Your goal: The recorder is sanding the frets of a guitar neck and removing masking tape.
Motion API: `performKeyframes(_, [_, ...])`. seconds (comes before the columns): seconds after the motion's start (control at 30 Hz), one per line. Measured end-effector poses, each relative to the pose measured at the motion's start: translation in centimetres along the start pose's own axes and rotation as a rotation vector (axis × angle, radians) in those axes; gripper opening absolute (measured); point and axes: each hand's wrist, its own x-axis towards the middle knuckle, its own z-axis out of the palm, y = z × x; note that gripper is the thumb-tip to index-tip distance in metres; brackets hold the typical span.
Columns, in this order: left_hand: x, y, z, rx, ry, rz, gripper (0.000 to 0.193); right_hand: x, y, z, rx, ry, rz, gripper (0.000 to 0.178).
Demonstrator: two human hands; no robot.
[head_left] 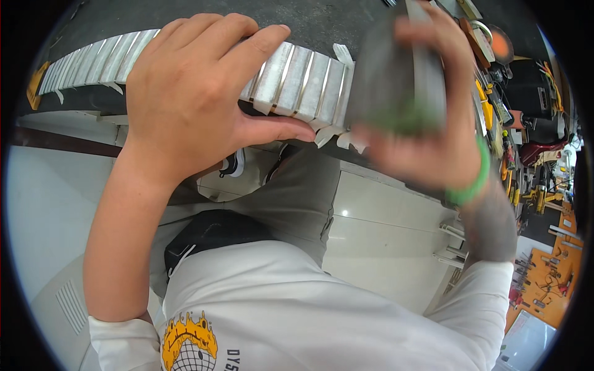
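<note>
A long row of pale, marbled blocks (294, 83) lies along the near edge of a dark worktop, with thin brown strips between them. Over the row spreads my left hand (192, 93), its thumb along the near side and its fingers bent across the top. My right hand (455, 139), with a green band at the wrist, is wrapped round a dark grey block-shaped object (396, 68). Motion blurs that object, which shows some green at its lower end; its exact kind cannot be made out. It is beside the row's right end, and contact is unclear.
Whitish tape pieces (342, 54) stick out from the row. A yellow end piece (37, 86) stands at its far left. Many hand tools (489, 114) crowd the bench on the right, near an orange tool board (550, 272). Pale tiled floor (377, 229) lies below.
</note>
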Motion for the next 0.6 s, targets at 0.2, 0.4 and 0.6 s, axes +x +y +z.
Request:
performKeyframes(0.2, [-0.6,-0.7,-0.2,-0.02,0.009,-0.043,0.081,1.4,1.4,0.9,0.247,0.076,0.286,0.088])
performKeyframes(0.4, [-0.3,-0.6,0.4,-0.028,0.03,-0.007,0.081,1.4,5.2,-0.8,0.508,0.048,0.583,0.088])
performKeyframes(0.6, [-0.3,-0.9,0.1,-0.021,0.0,-0.024,0.082,0.3,1.6,-1.8,0.447,0.057,0.393,0.095])
